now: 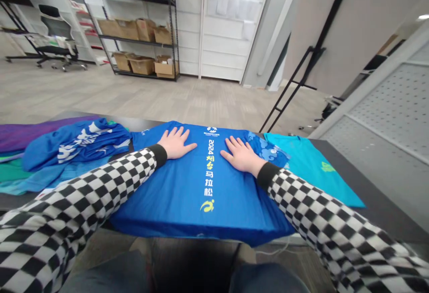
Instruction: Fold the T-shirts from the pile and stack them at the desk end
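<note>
A blue T-shirt [182, 185] with white and yellow print down its middle lies spread across the dark table, its lower hem hanging over the near edge. My left hand [174, 143] rests flat on the upper left part of the shirt, fingers spread. On the other side of the print, my right hand [241, 155] also lies flat on the cloth with its fingers apart. Neither hand grips anything. The shirt's right sleeve, with a lighter blue pattern, shows beyond my right hand.
Left on the table is a heap of crumpled garments [80, 143] in blue, purple and green. A folded turquoise shirt [321, 167] lies to the right on the dark table [378, 208]. Beyond stand a shelf of cardboard boxes [142, 64], an office chair [56, 33] and a black-framed stand [295, 82].
</note>
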Demonstrator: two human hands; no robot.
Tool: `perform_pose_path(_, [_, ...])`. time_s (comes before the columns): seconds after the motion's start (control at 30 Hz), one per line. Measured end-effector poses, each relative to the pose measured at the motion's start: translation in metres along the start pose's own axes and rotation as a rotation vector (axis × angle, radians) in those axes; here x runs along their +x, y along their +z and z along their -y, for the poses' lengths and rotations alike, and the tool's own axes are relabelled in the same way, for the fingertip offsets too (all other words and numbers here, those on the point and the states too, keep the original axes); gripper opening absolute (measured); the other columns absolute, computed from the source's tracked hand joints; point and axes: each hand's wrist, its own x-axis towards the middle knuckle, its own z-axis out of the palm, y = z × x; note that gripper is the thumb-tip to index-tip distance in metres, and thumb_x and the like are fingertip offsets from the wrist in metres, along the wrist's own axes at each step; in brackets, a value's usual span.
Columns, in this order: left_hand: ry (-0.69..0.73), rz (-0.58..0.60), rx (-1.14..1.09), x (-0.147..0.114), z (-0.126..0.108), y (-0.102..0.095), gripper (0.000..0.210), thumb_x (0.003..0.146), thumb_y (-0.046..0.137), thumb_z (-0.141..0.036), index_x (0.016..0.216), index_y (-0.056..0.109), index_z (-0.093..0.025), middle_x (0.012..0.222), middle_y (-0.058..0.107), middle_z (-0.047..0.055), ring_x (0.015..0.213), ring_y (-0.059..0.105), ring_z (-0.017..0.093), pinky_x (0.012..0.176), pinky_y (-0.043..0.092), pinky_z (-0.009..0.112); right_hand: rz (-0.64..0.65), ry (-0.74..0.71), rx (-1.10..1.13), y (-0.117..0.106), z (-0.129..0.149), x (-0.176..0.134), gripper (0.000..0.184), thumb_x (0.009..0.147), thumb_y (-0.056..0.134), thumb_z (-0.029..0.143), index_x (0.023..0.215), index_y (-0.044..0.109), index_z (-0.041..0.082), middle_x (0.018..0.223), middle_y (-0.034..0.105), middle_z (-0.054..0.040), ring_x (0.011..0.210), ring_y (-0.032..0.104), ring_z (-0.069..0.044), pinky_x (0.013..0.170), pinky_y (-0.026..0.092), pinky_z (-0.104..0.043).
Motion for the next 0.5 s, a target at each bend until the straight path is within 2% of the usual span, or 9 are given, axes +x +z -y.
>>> perform_pose_path(0.07, [-0.034,0.024,0.001,-0.007,0.024,0.004,0.106,0.101,0.034,-0.091,0.183,0.032,-0.024,0.190,0.021,0.015,0.176,0.017,0.045,0.138,0.015,0.068,0.031,0.026,0.011,0.007,-0.012,-0.007,0.098,0.107,0.024,0.088,0.183,0.029,0.027,0.191,0.021,-0.0106,0.176,0.018,-0.041,0.141,0.016,-0.064])
perform_pose_path(0.13, [-0.028,0.028,0.006,-0.012,0.046,0.003,0.106,0.100,0.034,-0.092,0.183,0.032,-0.026,0.191,0.019,0.013,0.176,0.016,0.044,0.139,0.014,0.066,0.034,0.045,0.004,0.007,-0.027,-0.009,0.099,0.107,0.026,0.088,0.184,0.028,0.026,0.191,0.018,-0.0113,0.177,0.015,-0.040,0.142,0.013,-0.064])
perform_pose_path(0.3, [-0.066,0.027,0.022,-0.014,0.084,-0.008,0.107,0.101,0.035,-0.089,0.183,0.031,-0.021,0.189,0.023,0.017,0.175,0.022,0.042,0.139,0.018,0.062,0.060,0.144,-0.021,-0.009,-0.053,0.001,0.100,0.107,0.030,0.086,0.183,0.031,0.021,0.191,0.019,-0.0152,0.177,0.015,-0.041,0.140,0.015,-0.068])
perform_pose_path(0.43, [-0.138,-0.069,0.026,-0.002,0.106,-0.013,0.095,0.108,0.029,-0.076,0.180,0.037,-0.014,0.186,0.033,0.020,0.174,0.028,0.039,0.140,0.021,0.059,-0.057,0.227,-0.041,-0.018,-0.069,0.016,0.092,0.111,0.025,0.077,0.182,0.033,0.019,0.190,0.021,-0.0145,0.177,0.015,-0.042,0.141,0.017,-0.067])
perform_pose_path(0.5, [-0.140,-0.065,0.019,0.004,0.118,-0.011,0.092,0.110,0.028,-0.071,0.181,0.035,-0.014,0.187,0.030,0.019,0.175,0.026,0.037,0.140,0.021,0.057,-0.078,0.242,-0.024,-0.014,-0.079,0.022,0.085,0.114,0.020,0.069,0.182,0.032,0.020,0.190,0.022,-0.0129,0.177,0.016,-0.040,0.141,0.018,-0.067])
